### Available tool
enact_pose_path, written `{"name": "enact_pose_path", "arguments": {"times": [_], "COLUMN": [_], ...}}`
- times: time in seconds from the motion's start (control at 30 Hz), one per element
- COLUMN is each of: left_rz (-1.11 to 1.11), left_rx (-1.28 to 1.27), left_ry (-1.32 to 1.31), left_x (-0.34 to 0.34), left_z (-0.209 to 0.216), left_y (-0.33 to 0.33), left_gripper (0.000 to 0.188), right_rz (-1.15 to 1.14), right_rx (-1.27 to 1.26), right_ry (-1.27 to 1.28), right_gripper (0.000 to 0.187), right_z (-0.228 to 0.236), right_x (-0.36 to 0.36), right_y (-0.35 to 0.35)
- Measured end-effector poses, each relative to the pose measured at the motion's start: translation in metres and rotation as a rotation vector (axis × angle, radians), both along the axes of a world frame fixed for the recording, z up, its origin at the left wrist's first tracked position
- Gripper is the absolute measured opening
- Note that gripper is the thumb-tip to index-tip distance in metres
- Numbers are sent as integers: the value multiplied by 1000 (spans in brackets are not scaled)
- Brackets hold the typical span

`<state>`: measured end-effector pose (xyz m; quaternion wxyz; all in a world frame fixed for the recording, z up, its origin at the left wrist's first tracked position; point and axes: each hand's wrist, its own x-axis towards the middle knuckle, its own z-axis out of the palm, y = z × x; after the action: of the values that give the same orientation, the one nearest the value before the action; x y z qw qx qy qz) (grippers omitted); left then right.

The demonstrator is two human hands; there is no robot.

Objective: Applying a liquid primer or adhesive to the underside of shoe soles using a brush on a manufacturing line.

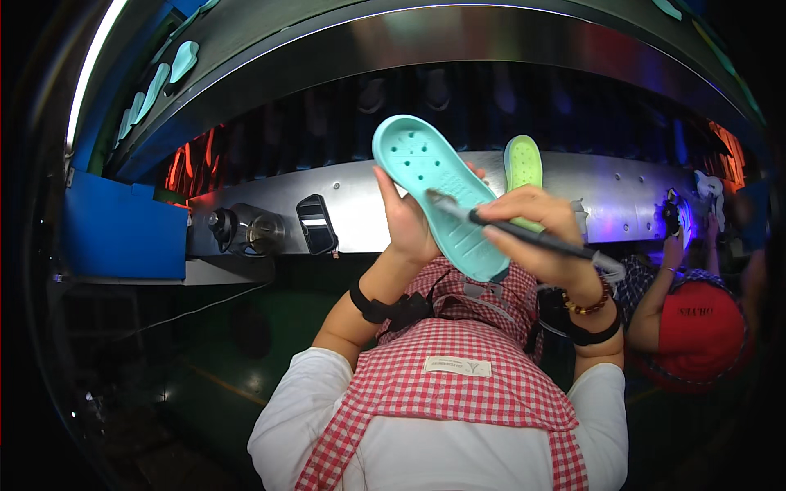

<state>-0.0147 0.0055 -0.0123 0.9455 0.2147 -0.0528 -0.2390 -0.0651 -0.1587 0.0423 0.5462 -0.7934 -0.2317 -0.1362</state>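
My left hand [408, 222] holds a light blue shoe sole [446, 168] up above the bench, gripping it along its left edge, with fingertips showing at the far edge. Round holes dot the sole's far end, and ridges cross its near half. In my right hand [544, 225] is a brush [565, 244] with a dark handle, pinched between thumb and fingers. The brush's bristle end lies over the middle of the sole, and appears to touch it. Behind my right hand, a yellow-green sole [524, 164] lies on the bench, partly hidden by that hand.
On the metal bench [360, 184] to the left lie a black phone-like device [316, 222] and a clear jug [260, 231]. A co-worker in a red cap [700, 323] works at the right. Light blue soles [184, 61] rest on the upper-left belt. Orange-red light glows at both ends.
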Motion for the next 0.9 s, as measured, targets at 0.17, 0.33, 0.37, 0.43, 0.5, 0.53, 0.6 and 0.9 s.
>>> {"name": "enact_pose_path", "arguments": {"times": [0.17, 0.33, 0.37, 0.43, 0.5, 0.53, 0.6, 0.9], "left_rz": [-4, 64, -14, 7, 57, 21, 60, 10], "left_rx": [-149, -65, -185, -150, -67, -102, 93, -59], "left_ry": [-129, -106, -166, -173, -127, -145, -125, -65], "left_x": [11, 18, 21, 20, 18, 19, 10, -7], "left_z": [1, 9, 8, 20, 39, 44, 49, 39], "left_y": [17, 19, 22, 23, 21, 20, 15, 7], "left_gripper": [88, 80, 81, 81, 83, 81, 78, 58], "right_rz": [328, 205, 354, 436, 305, 299, 318, 131], "right_rx": [-28, 24, 0, 45, 311, 469, 718, 476], "right_ry": [105, 88, 99, 152, 233, 351, 484, 458], "right_gripper": [22, 23, 23, 23, 20, 18, 18, 19], "right_z": [7, 2, 4, 0, -11, -14, -13, 4], "right_x": [-17, -16, -18, -16, -8, -7, -10, -19], "right_y": [-1, -10, -8, -18, -26, -24, -12, 1]}}
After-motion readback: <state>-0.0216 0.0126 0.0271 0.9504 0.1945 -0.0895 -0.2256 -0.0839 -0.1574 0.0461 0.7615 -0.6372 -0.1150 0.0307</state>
